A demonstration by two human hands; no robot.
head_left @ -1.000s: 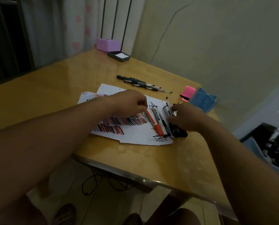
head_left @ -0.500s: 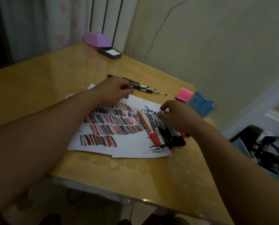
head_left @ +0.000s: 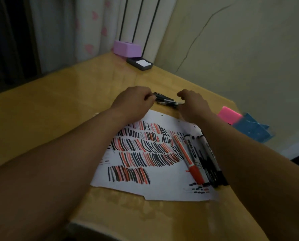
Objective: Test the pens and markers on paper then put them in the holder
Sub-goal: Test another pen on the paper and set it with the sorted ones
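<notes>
Both hands reach to the far edge of the paper (head_left: 162, 186). The left hand (head_left: 134, 101) and the right hand (head_left: 193, 105) curl at either end of a small bunch of black pens (head_left: 165, 100) lying between them; whether either actually grips the pens cannot be told. Markers (head_left: 194, 157) lie below the right forearm, and a blue holder (head_left: 251, 129) sits off to its right.

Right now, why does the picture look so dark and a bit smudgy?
Head view: the room is dim, so the forearms look dark; the wooden table shows soft shiny glare; the left hand, right hand and black pens between them are blurred; the wide lens bends the table's edges.
</notes>
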